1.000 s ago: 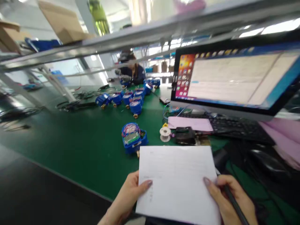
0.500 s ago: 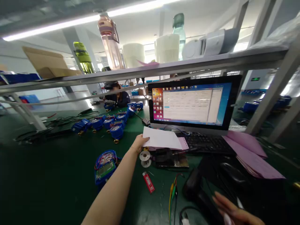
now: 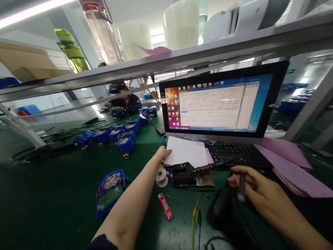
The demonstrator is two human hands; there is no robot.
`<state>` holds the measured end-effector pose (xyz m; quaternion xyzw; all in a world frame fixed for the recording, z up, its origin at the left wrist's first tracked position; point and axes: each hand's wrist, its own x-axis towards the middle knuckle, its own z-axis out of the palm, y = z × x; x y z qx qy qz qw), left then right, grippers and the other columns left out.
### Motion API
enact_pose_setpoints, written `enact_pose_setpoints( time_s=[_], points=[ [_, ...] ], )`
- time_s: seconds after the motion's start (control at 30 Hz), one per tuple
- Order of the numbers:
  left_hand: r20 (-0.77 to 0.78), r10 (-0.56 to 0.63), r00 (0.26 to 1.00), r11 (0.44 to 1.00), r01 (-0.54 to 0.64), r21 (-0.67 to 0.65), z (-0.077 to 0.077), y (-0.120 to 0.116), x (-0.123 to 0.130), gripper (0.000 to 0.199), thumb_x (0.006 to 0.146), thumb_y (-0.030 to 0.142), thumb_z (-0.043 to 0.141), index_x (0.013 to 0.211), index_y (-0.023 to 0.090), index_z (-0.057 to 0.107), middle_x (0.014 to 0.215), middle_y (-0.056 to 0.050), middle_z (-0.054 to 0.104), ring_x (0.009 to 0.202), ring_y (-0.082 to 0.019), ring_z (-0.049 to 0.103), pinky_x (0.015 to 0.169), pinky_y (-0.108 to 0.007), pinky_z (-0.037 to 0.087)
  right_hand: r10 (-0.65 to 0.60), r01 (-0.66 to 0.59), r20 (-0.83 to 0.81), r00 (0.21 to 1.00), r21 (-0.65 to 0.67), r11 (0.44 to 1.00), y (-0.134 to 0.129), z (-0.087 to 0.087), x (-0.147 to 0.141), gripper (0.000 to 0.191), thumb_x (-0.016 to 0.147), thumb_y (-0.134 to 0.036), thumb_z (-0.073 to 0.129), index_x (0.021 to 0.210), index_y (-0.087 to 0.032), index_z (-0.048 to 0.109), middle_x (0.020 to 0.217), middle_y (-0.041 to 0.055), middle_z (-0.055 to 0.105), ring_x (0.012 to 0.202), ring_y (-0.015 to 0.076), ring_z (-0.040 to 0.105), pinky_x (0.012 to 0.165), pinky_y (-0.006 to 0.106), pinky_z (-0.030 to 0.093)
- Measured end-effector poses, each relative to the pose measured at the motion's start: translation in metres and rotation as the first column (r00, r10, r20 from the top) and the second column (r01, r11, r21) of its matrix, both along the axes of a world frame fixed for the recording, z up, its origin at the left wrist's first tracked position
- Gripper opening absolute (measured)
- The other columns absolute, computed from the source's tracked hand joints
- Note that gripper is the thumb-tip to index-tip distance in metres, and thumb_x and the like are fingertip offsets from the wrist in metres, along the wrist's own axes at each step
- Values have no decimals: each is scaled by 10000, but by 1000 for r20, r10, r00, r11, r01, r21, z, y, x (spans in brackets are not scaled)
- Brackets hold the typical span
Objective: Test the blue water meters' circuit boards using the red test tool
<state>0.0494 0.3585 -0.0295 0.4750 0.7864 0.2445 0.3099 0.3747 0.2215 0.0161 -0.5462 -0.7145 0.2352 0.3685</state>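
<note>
White paper (image 3: 186,151) now lies flat over a pink sheet (image 3: 209,158) in front of the monitor (image 3: 213,107); a second ago both hands held it up close. That seems to mean it is being set down, with only one hand still minding it.

At the far left of the worktop (image 3: 65,194), a group of blue meters (image 3: 126,142) stands well back; any writing on their dials is too small to read. Nearer, an uncovered blue meter (image 3: 110,196) shows a green display with no readable figures.

The left hand (image 3: 162,152) grips the paper's left edge, thumb on top and fingers mostly hidden; faint marks near that edge cannot be made out. Just below sit a white spool (image 3: 162,179) and a red lighter (image 3: 165,207), whose white letters look like "coco", though blurred. The monitor's window is full of text too fine to read.

Further right, past the coloured clip leads (image 3: 196,218), stands a black scanner (image 3: 218,208). The right hand (image 3: 253,184), fingers curled, holds a dark pen (image 3: 241,187) beside it; whether it touches the scanner, I cannot tell.
</note>
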Motion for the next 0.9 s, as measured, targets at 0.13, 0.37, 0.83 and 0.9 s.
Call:
enact_pose_setpoints(
  time_s=[0.13,0.37,0.83,0.9],
  points=[
    [-191,-33,981,997,46,65,49,-22,-5,455,773,280,631,1161,84,495,1073,-148,611,1004,-249,589,867,-398,469,72,14,678,731,-120,993,87,24,-42,307,894,-301,368,1062,-181,596,876,89,687,816,218,653,695,312,491],
    [-464,-31,885,898,228,376,156,-128,-19,574,792,372,568,1303,185,385,1204,-108,550,1093,-248,521,964,-399,396,174,23,826,536,-220,975,165,6,-115,262,873,-328,537,1040,-131,585,1081,86,601,959,193,582,835,401,476],
    [-116,307,945,896,-246,371,78,-282,-129,739,647,573,613,1280,260,394,1234,-105,497,1126,-303,481,972,-478,380,244,-32,849,468,-260,965,172,-14,-105,283,852,-342,566,1057,-148,579,1130,76,572,1009,202,551,862,421,455],
    [119,356,927,873,-376,311,63,-290,-133,748,661,531,633,1299,253,357,1246,-115,481,1166,-287,463,1009,-477,352,233,-33,852,469,-247,968,168,-13,-104,279,834,-320,589,1049,-143,589,1119,83,584,1003,206,558,852,419,456]
  ],
)
